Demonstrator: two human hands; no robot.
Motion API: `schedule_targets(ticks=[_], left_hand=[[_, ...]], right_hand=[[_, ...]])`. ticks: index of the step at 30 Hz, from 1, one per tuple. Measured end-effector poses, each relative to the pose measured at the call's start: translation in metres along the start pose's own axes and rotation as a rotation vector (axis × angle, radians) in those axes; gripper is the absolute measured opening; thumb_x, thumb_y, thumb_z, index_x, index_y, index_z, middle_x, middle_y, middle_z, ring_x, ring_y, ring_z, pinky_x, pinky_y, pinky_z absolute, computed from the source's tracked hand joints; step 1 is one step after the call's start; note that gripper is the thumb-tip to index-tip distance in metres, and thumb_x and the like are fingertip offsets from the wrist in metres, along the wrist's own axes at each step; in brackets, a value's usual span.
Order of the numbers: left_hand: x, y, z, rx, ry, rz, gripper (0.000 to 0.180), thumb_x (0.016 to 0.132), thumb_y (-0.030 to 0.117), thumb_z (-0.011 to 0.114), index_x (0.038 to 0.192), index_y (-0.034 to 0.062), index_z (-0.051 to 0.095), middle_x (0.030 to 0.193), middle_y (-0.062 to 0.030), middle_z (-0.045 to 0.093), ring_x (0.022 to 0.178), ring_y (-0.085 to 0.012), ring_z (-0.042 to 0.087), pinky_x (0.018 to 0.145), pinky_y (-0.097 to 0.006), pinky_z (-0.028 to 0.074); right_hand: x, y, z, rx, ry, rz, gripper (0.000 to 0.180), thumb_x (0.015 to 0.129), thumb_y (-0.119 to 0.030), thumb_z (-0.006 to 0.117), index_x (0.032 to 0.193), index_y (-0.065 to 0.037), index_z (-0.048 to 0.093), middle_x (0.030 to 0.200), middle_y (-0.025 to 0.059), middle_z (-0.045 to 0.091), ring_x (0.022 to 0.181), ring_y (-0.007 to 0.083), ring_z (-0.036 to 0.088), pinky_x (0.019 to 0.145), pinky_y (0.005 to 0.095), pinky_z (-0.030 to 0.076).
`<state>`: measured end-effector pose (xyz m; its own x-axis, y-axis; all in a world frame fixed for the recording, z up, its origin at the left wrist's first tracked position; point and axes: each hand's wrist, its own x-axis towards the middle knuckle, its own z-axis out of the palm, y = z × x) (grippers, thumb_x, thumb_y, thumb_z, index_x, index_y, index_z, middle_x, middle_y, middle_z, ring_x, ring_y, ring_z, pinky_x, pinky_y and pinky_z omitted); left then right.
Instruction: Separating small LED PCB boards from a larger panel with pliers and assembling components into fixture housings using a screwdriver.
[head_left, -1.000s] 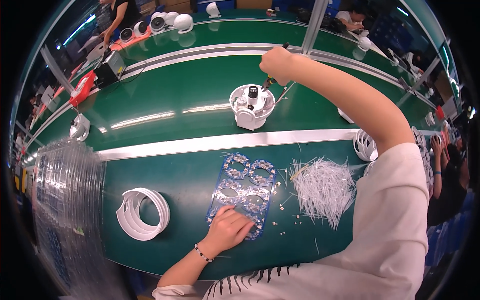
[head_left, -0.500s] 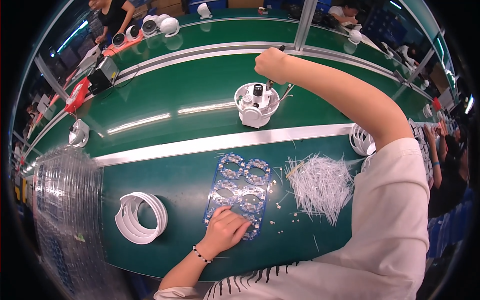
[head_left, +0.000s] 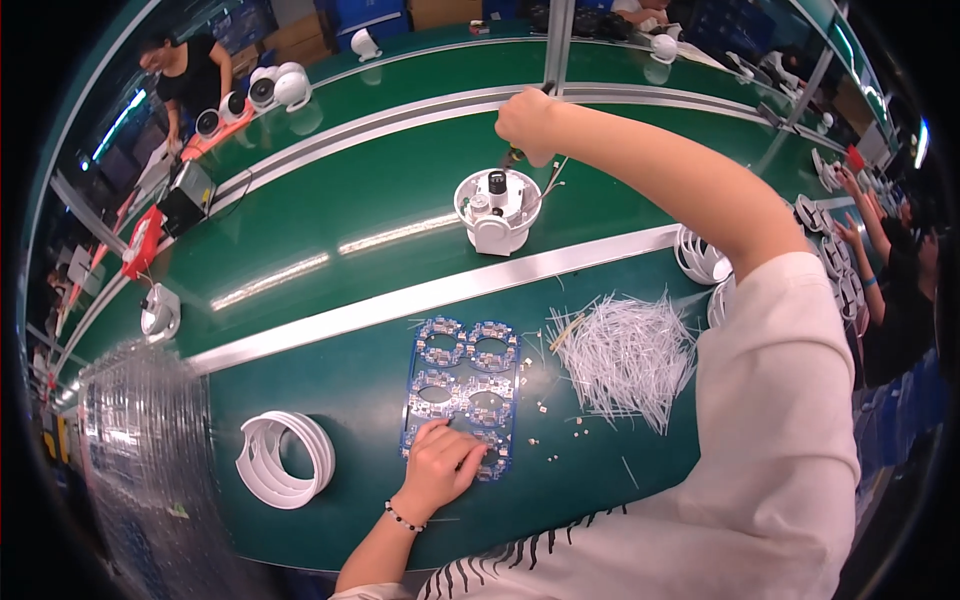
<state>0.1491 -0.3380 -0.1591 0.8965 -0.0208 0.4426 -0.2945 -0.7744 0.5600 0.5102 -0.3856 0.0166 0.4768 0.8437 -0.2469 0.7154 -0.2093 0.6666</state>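
My left hand (head_left: 440,468) rests at the near end of a blue circuit board panel (head_left: 462,378), fingers curled down onto it and thumb bent in. The panel lies flat and has several round cutouts. My right hand (head_left: 528,122) reaches far forward, closed around a slim dark hand tool (head_left: 511,158) whose exact kind is unclear. Its lower end points down at the rim of an open white camera housing (head_left: 496,240). That round housing stands upright on the green belt, with a black lens (head_left: 497,181) inside and loose wires (head_left: 553,178) sticking out on the right.
A pile of thin white strips (head_left: 632,362) lies right of the panel, small pale bits between. White ribbed rings (head_left: 290,460) sit at left, more (head_left: 700,258) at right. Clear plastic trays (head_left: 145,440) are stacked at far left. Co-workers sit beyond the belt and at right.
The view has shifted a little, so the scene sits slightly differently. My right hand stays over the housing with the tool, now tilted more. My left hand remains on the panel.
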Motion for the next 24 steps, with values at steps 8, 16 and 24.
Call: schedule_targets(ticks=[8,16,24], left_hand=[[-0.001,-0.004,0.003,-0.006,-0.005,-0.006,0.004,0.07,0.007,0.066,0.07,0.0074,0.062,0.069,-0.0025,0.06,0.068,-0.0187,0.058,0.078,-0.035,0.044],[-0.001,-0.008,0.001,-0.038,-0.001,0.004,0.004,0.071,0.008,0.066,0.07,0.0059,0.062,0.07,-0.0036,0.061,0.068,-0.0207,0.058,0.075,-0.035,0.046],[-0.001,-0.005,0.002,-0.049,-0.002,-0.001,0.004,0.071,0.007,0.065,0.07,0.0049,0.062,0.069,-0.0049,0.06,0.067,-0.0221,0.057,0.074,-0.035,0.046]], right_hand=[[0.04,0.003,0.11,1.108,0.363,0.192,0.033,0.059,-0.014,0.067,0.089,-0.006,0.058,0.085,0.0141,0.062,0.084,0.0291,0.059,0.073,0.0348,0.048],[0.032,-0.007,0.114,1.0,0.28,0.149,0.034,0.056,-0.002,0.064,0.089,-0.005,0.057,0.087,0.0142,0.061,0.087,0.0296,0.058,0.073,0.0345,0.048],[0.02,0.002,0.121,0.835,0.132,0.187,0.036,0.054,-0.007,0.067,0.089,-0.005,0.058,0.088,0.0127,0.062,0.09,0.0289,0.057,0.078,0.0349,0.047]])
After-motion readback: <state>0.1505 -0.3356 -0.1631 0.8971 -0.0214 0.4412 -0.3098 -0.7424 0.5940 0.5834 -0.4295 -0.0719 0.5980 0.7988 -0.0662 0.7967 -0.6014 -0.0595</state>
